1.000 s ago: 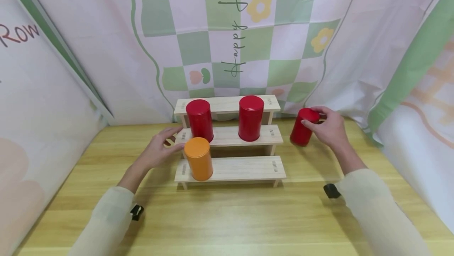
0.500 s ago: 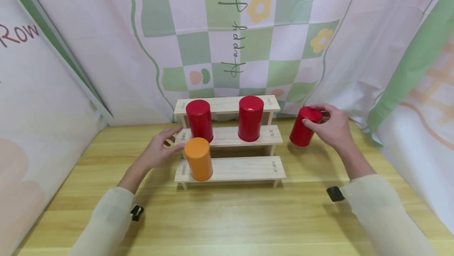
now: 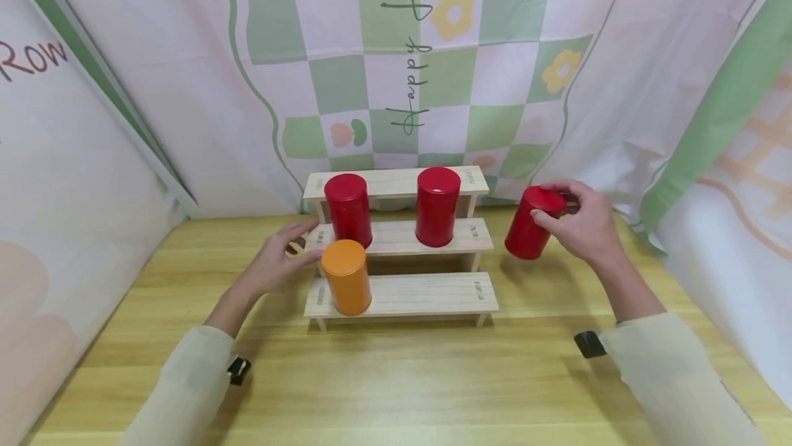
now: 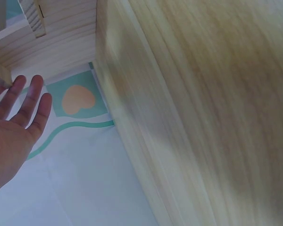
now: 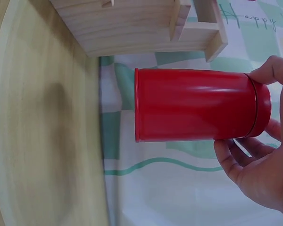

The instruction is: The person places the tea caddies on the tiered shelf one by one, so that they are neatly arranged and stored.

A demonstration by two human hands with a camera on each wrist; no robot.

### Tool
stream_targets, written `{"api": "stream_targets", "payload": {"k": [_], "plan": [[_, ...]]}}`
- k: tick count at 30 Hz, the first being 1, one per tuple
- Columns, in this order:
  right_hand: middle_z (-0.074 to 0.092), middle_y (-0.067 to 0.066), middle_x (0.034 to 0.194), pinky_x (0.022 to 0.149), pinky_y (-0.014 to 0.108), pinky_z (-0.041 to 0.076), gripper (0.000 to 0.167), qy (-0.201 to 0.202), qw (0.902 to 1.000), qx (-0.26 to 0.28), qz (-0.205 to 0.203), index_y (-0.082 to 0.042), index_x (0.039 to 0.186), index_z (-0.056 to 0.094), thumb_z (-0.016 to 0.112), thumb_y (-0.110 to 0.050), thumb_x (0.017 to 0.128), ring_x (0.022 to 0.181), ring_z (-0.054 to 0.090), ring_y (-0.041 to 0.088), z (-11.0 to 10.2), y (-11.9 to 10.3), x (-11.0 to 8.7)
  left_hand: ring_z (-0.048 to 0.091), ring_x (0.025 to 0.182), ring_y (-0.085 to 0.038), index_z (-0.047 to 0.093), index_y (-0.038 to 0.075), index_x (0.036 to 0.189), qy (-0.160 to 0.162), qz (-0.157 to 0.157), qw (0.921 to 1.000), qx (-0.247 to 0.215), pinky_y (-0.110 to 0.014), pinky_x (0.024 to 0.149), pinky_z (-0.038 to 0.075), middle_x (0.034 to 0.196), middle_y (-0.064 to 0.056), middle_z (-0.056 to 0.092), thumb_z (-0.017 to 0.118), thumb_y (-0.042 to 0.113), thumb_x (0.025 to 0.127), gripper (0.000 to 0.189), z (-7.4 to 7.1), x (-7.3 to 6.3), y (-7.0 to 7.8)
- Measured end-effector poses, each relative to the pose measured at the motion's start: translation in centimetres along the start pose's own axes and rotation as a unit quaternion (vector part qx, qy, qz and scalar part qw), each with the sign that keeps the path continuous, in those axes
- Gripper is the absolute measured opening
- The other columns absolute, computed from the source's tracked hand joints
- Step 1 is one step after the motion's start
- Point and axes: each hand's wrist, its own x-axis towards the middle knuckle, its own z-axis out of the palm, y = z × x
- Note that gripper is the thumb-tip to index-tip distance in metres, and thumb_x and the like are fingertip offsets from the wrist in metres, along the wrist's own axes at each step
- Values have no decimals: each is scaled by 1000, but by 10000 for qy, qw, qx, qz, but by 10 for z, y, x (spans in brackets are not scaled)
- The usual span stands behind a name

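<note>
My right hand (image 3: 584, 223) pinches a red canister (image 3: 526, 231) near its lid, thumb on one side and fingers on the other. In the right wrist view the red canister (image 5: 193, 104) is held above the table, right of the wooden stepped shelf (image 3: 427, 295). My left hand (image 3: 277, 262) is at the shelf's left end, fingers extended and fingertips at the middle board; in the left wrist view the hand (image 4: 16, 122) holds nothing. An orange canister (image 3: 349, 284) stands on the lowest board's left. Two more canisters, red left (image 3: 349, 216) and red right (image 3: 436, 211), stand on the middle board.
The shelf's top board (image 3: 396, 183) bears no canister. Beneath everything lies a wooden table (image 3: 396, 384). A checkered cloth (image 3: 396, 68) hangs behind the shelf, and white cloth panels (image 3: 80, 130) flank the table at the sides.
The right hand has raised the red canister slightly off the table and drawn it a little toward me, tilting it. The left hand and the canisters on the shelf have stayed put.
</note>
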Motion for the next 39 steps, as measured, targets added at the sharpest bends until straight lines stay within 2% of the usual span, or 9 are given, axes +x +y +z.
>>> {"api": "stream_targets", "payload": {"k": [8,12,17,25,31,39], "plan": [[64,18,118,75,12,44,41,260,9977,219,-581,4,130,64,71,-9,92,94,54,10,-2,-8,-7,58,108,-33,49,-1,152,-5,15,10000,4,-47,91,54,149,-22,53,73,20,99,62,0,0,1],[63,1,111,77,9,44,39,374,9932,444,-1007,6,126,66,73,-3,89,94,54,5,-3,-10,-10,58,108,-34,48,-2,152,-2,-5,10000,-11,-47,91,54,149,-23,53,72,20,99,62,0,0,1],[61,-15,107,79,7,46,41,275,9872,703,-1405,7,124,66,75,5,84,95,56,6,-5,-11,-14,58,108,-34,48,-1,152,-6,-5,10000,0,-47,91,54,149,-23,53,73,20,99,62,1,0,1],[64,-13,109,80,9,50,44,-119,9759,1090,-1887,10,121,64,73,16,79,92,59,9,-11,-15,-18,58,108,-33,48,-1,152,-3,-3,10000,-1,-47,91,54,148,-22,54,72,21,99,63,1,-1,1],[64,-12,110,77,10,51,44,-394,9738,995,-2006,6,120,66,75,13,77,90,60,9,-9,-18,-25,58,107,-33,49,-1,152,20,42,10000,-50,-47,91,54,148,-22,54,73,19,98,62,1,-1,1],[67,-10,107,77,13,53,41,-699,9665,1212,-2154,6,116,67,75,15,76,87,62,12,1,-24,-29,58,108,-34,48,-1,152,21,56,9999,-83,-50,92,54,148,-22,53,72,21,99,62,1,-1,0]]}}
